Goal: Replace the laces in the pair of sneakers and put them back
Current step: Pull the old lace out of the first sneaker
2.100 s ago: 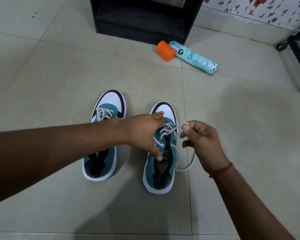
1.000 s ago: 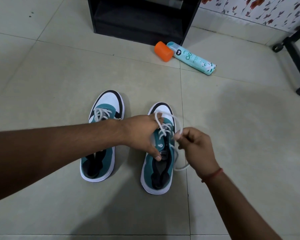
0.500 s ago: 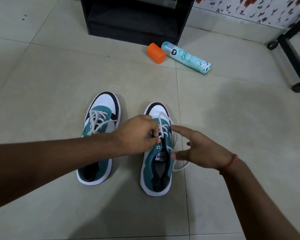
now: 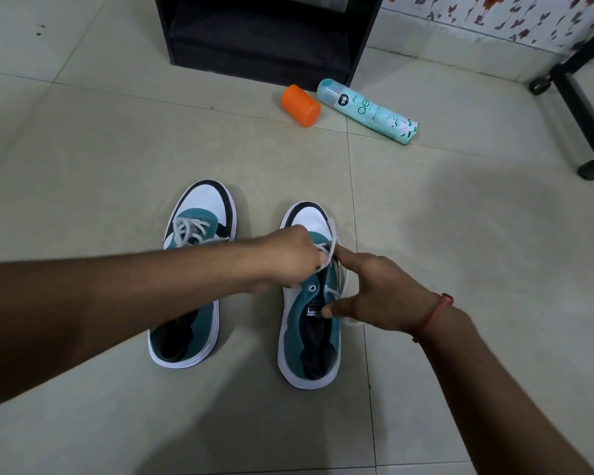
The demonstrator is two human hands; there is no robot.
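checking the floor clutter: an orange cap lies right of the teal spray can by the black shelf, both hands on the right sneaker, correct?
Not quite: in the head view the orange cap lies left of the spray can, not right. The rest holds: both are by the black shelf, and the left hand and right hand are on the right sneaker.

Pale, greenish floor tiles (image 4: 83, 159) run across the room, their grout lines crossing in a loose grid. Against the far wall stands a black open-fronted shelf unit (image 4: 264, 32), its inside dark. Just in front of its right corner an orange cap (image 4: 300, 105) lies on its side, and right beside that a mint-green spray can (image 4: 367, 111) lies flat, pointing away to the right. The wall behind carries a white covering with red flowers (image 4: 494, 15). At the right edge sits a black wheeled frame (image 4: 580, 108), one caster resting on the tiles.
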